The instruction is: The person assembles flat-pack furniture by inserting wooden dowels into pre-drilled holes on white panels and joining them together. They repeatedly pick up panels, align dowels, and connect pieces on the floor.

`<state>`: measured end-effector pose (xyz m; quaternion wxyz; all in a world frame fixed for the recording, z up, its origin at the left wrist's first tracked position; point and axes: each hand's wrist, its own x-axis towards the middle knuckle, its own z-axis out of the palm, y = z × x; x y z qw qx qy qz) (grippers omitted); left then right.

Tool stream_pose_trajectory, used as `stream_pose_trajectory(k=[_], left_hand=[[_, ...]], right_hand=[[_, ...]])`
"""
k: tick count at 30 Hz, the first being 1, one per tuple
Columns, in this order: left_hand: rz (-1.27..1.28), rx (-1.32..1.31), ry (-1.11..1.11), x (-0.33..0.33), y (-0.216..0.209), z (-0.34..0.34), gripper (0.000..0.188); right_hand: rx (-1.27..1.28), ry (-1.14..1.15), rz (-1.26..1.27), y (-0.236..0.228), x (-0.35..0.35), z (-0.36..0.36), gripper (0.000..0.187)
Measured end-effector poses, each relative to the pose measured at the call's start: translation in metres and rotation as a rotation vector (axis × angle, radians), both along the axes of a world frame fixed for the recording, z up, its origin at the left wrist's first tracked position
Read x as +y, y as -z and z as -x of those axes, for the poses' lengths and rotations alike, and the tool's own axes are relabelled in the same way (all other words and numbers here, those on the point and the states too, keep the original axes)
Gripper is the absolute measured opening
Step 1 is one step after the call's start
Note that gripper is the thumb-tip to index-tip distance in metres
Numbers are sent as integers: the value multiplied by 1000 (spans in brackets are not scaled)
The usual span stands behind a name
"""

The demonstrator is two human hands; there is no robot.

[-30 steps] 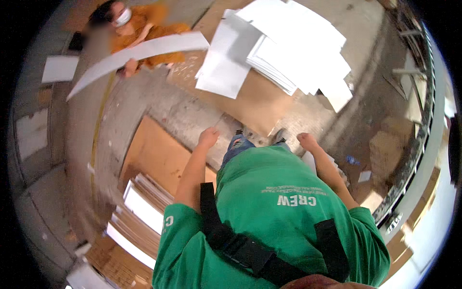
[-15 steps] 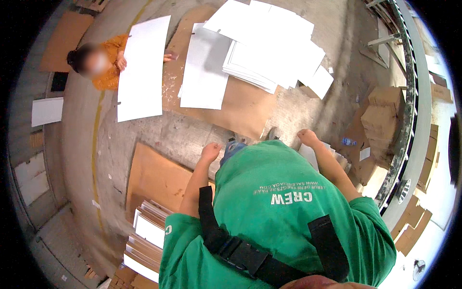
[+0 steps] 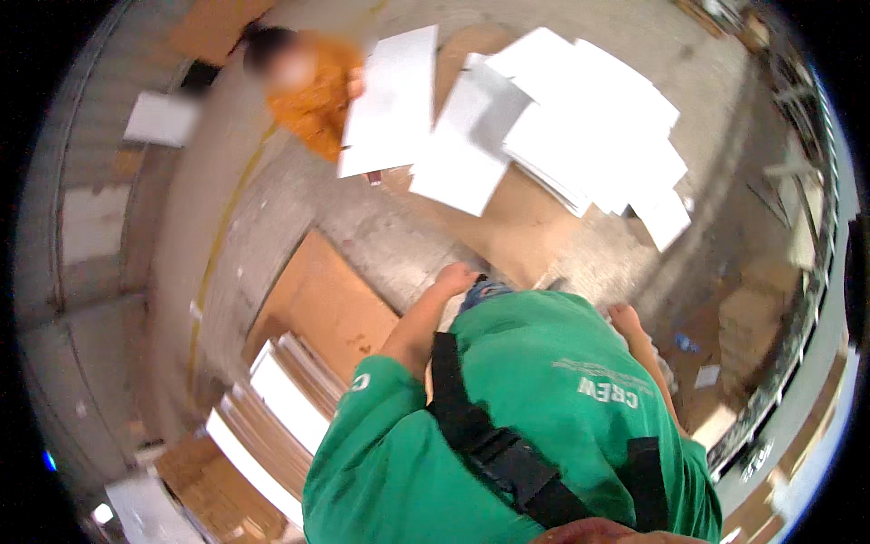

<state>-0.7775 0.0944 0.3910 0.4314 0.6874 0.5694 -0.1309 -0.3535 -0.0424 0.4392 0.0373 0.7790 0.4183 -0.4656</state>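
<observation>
My left hand [image 3: 456, 276] hangs in front of me with its fingers curled and nothing in it, above the concrete floor beside a flat brown cardboard sheet [image 3: 331, 304]. My right hand [image 3: 625, 318] hangs at my right side, loosely closed and holding nothing. My green shirt [image 3: 544, 408] with a black strap fills the lower middle. Ahead lies a spread of white boards [image 3: 580, 127] on brown cardboard [image 3: 507, 227]. A person in an orange top [image 3: 313, 95] holds a large white board [image 3: 391, 102] upright at the far left of that pile.
A stack of white-and-brown boards [image 3: 272, 408] lies at my lower left. Cardboard boxes [image 3: 761, 308] and a metal rack [image 3: 807, 218] line the right side. Loose white sheets [image 3: 159, 118] lie along the far left wall. A yellow line [image 3: 213, 263] runs along the floor.
My view has swung left, so the white pile and the person in orange shifted right. The person's white board has turned from flat and sideways to upright. Both my hands stay at my sides.
</observation>
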Motion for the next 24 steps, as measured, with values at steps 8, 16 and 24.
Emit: stream_pose_trajectory(k=[8,16,24], left_hand=[[28,-48,-104,-34,10,3,38],[14,-29,-98,-38,0,7,38],[183,-220,-58,-38,-9,-4,40]], right_hand=[[-24,-178,-168,51,-36,-25,34],[-27,-100,-100,72,-30,-30,32],[221,-164,17,-50,1,56,31]])
